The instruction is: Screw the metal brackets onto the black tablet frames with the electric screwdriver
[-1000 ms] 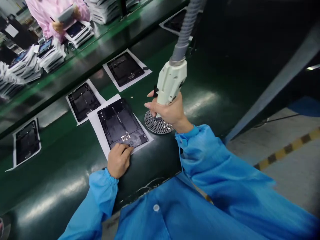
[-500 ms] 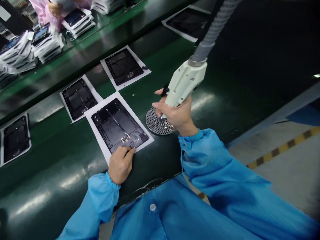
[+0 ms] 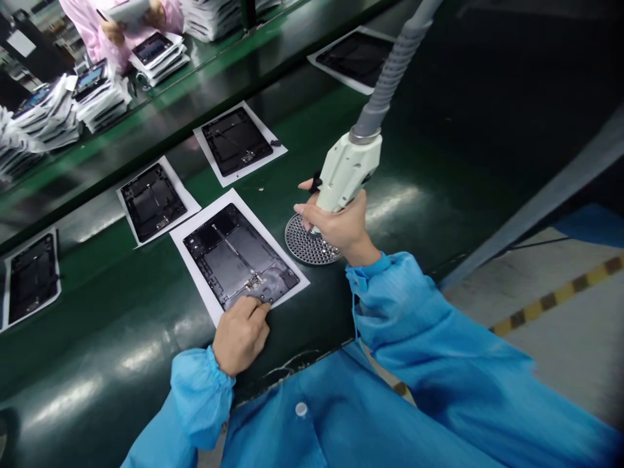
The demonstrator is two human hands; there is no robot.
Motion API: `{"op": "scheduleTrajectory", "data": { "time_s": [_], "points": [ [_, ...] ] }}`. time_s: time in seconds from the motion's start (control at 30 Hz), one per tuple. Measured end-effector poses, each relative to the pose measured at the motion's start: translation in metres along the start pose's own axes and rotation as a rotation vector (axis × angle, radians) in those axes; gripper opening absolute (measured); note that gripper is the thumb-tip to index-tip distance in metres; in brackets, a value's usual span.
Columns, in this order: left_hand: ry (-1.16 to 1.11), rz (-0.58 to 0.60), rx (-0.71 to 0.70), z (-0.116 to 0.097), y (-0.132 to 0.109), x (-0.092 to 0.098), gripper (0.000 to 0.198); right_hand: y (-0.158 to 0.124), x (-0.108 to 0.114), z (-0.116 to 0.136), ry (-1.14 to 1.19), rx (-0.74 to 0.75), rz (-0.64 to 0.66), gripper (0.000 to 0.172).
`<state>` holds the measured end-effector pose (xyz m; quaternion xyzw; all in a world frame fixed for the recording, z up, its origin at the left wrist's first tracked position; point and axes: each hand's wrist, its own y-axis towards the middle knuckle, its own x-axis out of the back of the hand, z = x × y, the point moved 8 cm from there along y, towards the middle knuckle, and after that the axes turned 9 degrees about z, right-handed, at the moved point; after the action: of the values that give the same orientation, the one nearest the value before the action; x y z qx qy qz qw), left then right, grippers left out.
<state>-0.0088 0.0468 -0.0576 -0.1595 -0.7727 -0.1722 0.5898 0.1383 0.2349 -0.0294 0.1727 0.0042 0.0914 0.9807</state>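
In my right hand [image 3: 338, 224] is a pale green electric screwdriver [image 3: 348, 169], gripped with the fingers wrapped round its lower body. A grey corrugated hose [image 3: 390, 71] runs up from its top. Its lower end is over a round metal plate full of small holes [image 3: 305, 250], and my hand hides the tip. My left hand [image 3: 244, 335] lies with curled fingers on the near edge of a black tablet housing [image 3: 234, 260], fingertips pressed against it. The housing lies open side up on a white sheet [image 3: 292, 286], with a small circuit board [image 3: 254, 281] near its lower end.
More black housings on white sheets lie around: one [image 3: 153, 201] to the left, one [image 3: 237, 143] behind, one [image 3: 32, 279] at far left and one [image 3: 358, 58] at the back. Across a raised ledge, a person in pink [image 3: 92, 32] stands by stacked white-wrapped parts [image 3: 102, 107].
The view has shifted slightly, so the housings appear a little lower. The screwdriver stands a bit more upright over the holed plate. My left hand stays at the housing's near edge.
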Motion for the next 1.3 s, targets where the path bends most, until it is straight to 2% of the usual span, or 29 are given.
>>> {"op": "scheduleTrajectory", "data": {
  "time_s": [0.27, 0.4, 0.47, 0.57, 0.67, 0.73, 0.87, 0.97, 1.07, 1.17, 1.3],
  "points": [
    [-0.014, -0.014, 0.04, 0.002, 0.0, 0.002, 0.026, 0.002, -0.001, -0.002, -0.001, 0.009, -0.012, 0.019],
    [-0.148, 0.005, 0.064, 0.008, 0.001, 0.008, 0.021, 0.002, -0.002, -0.002, 0.0, 0.0, -0.002, 0.019],
    [-0.19, -0.015, 0.143, 0.019, 0.002, 0.013, 0.021, 0.001, -0.002, 0.0, 0.001, 0.0, -0.011, 0.02],
    [-0.129, -0.064, 0.329, 0.038, 0.005, 0.02, 0.021, -0.002, 0.001, 0.006, 0.027, 0.024, -0.047, 0.021],
    [-0.074, -0.02, 0.462, 0.05, 0.014, 0.018, 0.024, -0.003, 0.003, 0.012, 0.033, 0.072, -0.054, 0.021],
    [-0.078, 0.031, 0.492, 0.053, 0.02, 0.014, 0.022, -0.004, 0.003, 0.014, 0.026, 0.099, -0.05, 0.02],
    [-0.211, 0.014, 0.494, 0.055, 0.024, 0.017, 0.007, -0.003, 0.003, 0.013, 0.029, 0.079, -0.049, 0.023],
    [-0.43, -0.053, 0.548, 0.058, 0.016, 0.017, 0.012, -0.004, 0.003, 0.016, 0.018, 0.072, -0.055, 0.025],
    [-0.575, -0.058, 0.588, 0.053, 0.007, 0.007, 0.014, -0.003, 0.003, 0.02, 0.0, 0.07, -0.056, 0.026],
    [-0.536, -0.006, 0.576, 0.042, 0.003, -0.001, 0.014, -0.003, 0.002, 0.02, -0.015, 0.037, -0.043, 0.028],
    [-0.382, 0.049, 0.546, 0.035, 0.007, 0.0, 0.011, -0.005, 0.001, 0.02, 0.002, 0.069, -0.028, 0.026]
  ]
}}
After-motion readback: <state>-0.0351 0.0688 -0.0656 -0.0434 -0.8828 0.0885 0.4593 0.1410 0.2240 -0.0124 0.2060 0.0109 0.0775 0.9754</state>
